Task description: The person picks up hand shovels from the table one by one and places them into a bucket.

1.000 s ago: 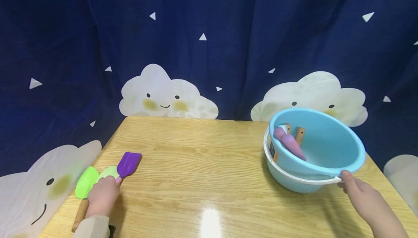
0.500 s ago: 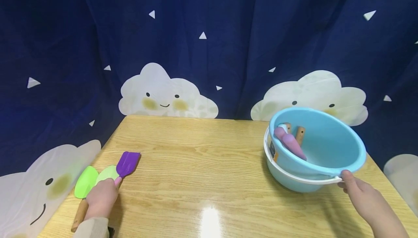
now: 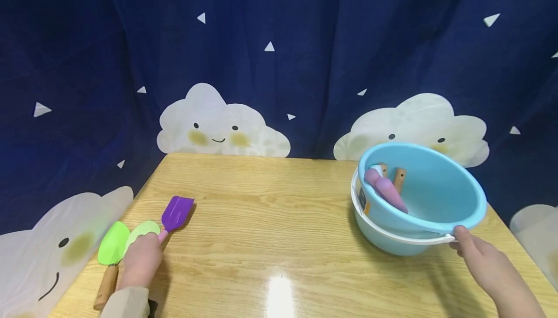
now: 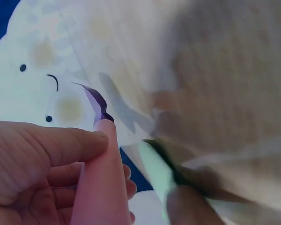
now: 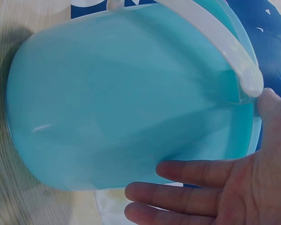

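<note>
My left hand (image 3: 141, 258) grips the pink handle (image 4: 102, 173) of a toy shovel with a purple blade (image 3: 177, 212), its thumb pressed along the handle. Under and beside that hand lie a pale green blade (image 3: 145, 230) and a bright green trowel (image 3: 113, 244) with a wooden handle. Across the table, my right hand (image 3: 490, 262) holds the near rim of a light blue bucket (image 5: 107, 103), thumb on the rim and the other fingers reaching along its outside. The bucket leans towards me. Inside it stand pink handles (image 3: 391, 194) and wooden handles (image 3: 399, 180).
The bucket's white carrying handle (image 3: 392, 236) hangs down across its front. A wooden table (image 3: 270, 211) spans the space between the hands. Behind and left of it hangs a dark blue curtain (image 3: 261, 66) printed with clouds.
The purple-bladed shovel in my left hand has shifted slightly right and away from me, apart from the pale green blade. The right hand and the bucket stay as they were.
</note>
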Demonstrator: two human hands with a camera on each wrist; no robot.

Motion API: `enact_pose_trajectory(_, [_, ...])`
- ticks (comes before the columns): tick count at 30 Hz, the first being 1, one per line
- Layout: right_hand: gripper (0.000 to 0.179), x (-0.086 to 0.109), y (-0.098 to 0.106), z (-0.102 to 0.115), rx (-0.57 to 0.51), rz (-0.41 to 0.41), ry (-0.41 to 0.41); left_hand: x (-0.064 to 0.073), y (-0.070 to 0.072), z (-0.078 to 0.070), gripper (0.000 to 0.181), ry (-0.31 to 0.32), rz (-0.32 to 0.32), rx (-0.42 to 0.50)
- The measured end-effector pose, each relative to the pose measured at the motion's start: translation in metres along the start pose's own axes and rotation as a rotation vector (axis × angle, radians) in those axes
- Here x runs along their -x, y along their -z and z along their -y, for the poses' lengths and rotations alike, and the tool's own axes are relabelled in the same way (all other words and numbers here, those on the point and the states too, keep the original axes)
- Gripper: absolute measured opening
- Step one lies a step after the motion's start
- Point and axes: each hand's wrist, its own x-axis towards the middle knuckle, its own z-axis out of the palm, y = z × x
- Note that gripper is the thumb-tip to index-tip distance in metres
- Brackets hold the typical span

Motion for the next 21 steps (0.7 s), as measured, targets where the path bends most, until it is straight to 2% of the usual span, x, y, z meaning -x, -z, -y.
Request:
enact_pose_trajectory(2, [0.076,0.0,0.0,0.001,-0.001,0.013,-0.008,-0.002,0.0,-0.004,0.034,-0.013,-0.018,0.008])
enact_pose_trajectory(9, [0.078,-0.001,0.001,0.001,-0.004,0.033,-0.027,-0.009,0.001,-0.026,0.011,-0.078,-0.078,0.005])
enact_pose_trajectory(17, [0.077,-0.001,0.001,-0.002,-0.008,0.026,-0.017,-0.017,0.008,-0.053,0.011,-0.203,-0.17,-0.035])
enact_pose_trajectory(21, [0.078,0.0,0.001,-0.001,-0.015,0.031,-0.024,-0.021,0.014,-0.068,0.01,-0.251,-0.22,-0.024])
